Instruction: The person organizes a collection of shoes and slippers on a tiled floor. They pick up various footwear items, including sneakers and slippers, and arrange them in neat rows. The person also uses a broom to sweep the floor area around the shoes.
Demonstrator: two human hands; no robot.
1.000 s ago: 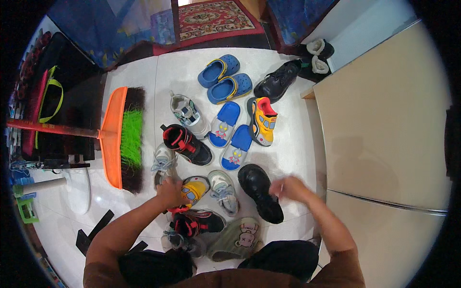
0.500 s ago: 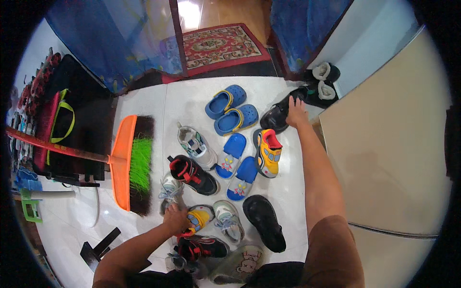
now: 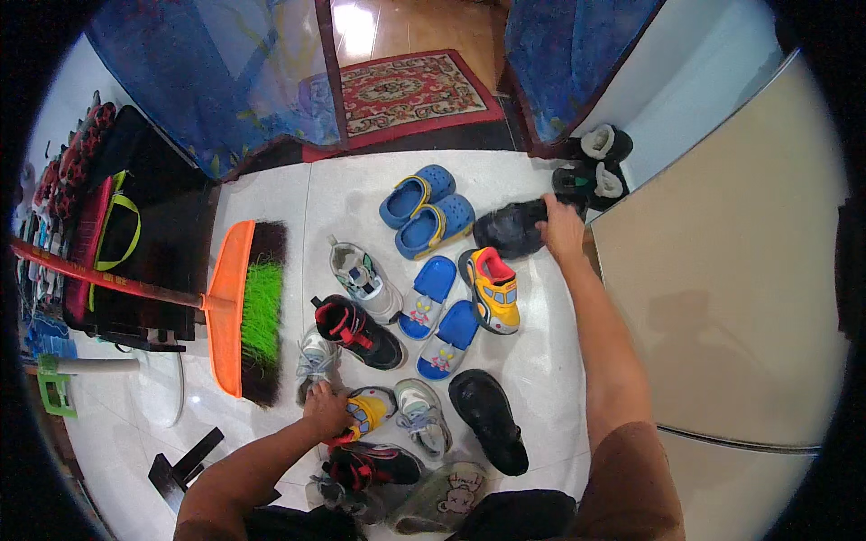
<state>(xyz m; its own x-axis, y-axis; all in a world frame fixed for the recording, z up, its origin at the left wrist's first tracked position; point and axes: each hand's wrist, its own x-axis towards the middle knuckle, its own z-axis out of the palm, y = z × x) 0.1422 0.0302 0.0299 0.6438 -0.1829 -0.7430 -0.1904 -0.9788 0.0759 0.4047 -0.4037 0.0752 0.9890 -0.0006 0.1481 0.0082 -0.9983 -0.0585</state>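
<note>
At the far right of the white floor, my right hand [image 3: 565, 233] is closed on one end of a black shoe [image 3: 510, 230], which lies turned sideways. Down at the lower left, my left hand [image 3: 327, 411] grips a yellow sneaker [image 3: 370, 411] with red lining; its fingertips reach the toe of a grey laced sneaker [image 3: 317, 361]. Just right of that is a pale laced sneaker [image 3: 422, 417]. The matching yellow sneaker [image 3: 494, 293] stands below the black shoe, beside blue slides [image 3: 448, 339]. Another black shoe [image 3: 489, 419] lies nearer me.
Blue clogs [image 3: 435, 225], a white sneaker [image 3: 365, 279] and black-red sneakers [image 3: 361, 332] stand around the middle. An orange broom [image 3: 233, 307] lies left. Fleece-lined shoes [image 3: 606, 144] sit by the beige panel [image 3: 722, 270]. A patterned rug [image 3: 410, 90] lies beyond blue curtains [image 3: 216, 81].
The black shoe under my right hand has swung from slanting to nearly sideways, and the hand has dropped slightly nearer. My left hand has stayed at the yellow sneaker.
</note>
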